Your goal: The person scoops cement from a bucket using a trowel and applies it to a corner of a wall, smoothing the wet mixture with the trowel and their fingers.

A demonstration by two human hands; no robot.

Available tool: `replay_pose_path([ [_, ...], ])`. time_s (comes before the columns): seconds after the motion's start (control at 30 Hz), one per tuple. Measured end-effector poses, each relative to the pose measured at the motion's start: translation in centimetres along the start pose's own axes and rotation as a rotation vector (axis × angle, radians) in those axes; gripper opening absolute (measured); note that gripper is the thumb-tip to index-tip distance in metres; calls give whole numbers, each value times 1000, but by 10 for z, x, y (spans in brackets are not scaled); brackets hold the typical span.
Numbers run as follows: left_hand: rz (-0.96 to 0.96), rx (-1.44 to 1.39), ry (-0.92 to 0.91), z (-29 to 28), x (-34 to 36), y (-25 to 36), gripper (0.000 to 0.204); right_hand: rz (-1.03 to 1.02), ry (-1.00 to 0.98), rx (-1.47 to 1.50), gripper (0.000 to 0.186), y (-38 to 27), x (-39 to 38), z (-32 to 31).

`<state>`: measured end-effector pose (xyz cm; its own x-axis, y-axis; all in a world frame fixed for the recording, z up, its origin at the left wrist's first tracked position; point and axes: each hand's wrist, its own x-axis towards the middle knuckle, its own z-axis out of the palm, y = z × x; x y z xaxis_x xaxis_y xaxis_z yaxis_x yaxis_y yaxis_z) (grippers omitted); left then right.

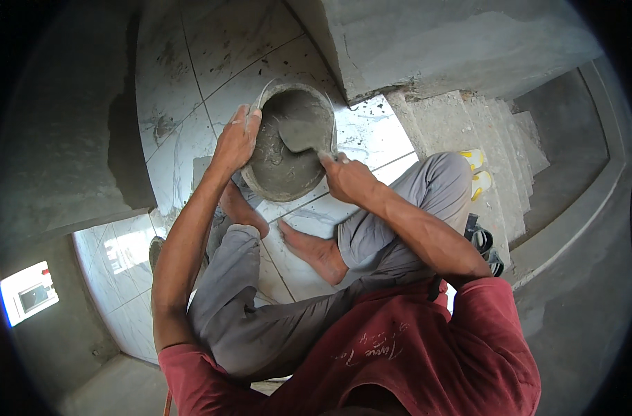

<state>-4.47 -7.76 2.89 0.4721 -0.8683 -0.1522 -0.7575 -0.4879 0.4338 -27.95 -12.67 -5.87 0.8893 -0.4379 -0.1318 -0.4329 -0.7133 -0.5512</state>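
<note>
A round grey bucket [286,198] stands tilted in front of my bare feet, with wet grey cement [278,173] inside. The fingers of my left hand [238,136] are closed over its left rim. At the right rim, my right hand [348,180] is wrapped round the handle of a trowel, though the fingers hide most of that handle. The trowel's cement-coated blade [299,133] lies inside the bucket, against the cement. A thin wire handle [266,89] rises at the bucket's upper left edge.
White marbled floor tiles [226,41] around the bucket carry dark cement splashes. Rough concrete steps [468,132] descend on the right, holding yellow-and-white slippers [477,182] and dark footwear [484,244]. Grey plastered walls [59,125] enclose the left and a grey block [427,48] the upper right.
</note>
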Motion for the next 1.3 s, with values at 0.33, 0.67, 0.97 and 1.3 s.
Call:
replay_pose_path([
  [0.33,122,-14,-74,-9,-5,4,53,-25,127,296,44,14,4,-5],
  [0.67,137,1,-172,-12,1,3,57,-60,72,332,46,18,5,-7],
  [0.97,112,-34,-153,-14,0,2,62,-141,81,227,48,16,11,-5],
  [1.3,123,-14,-158,-14,-1,2,54,-134,-65,18,49,7,7,-16],
])
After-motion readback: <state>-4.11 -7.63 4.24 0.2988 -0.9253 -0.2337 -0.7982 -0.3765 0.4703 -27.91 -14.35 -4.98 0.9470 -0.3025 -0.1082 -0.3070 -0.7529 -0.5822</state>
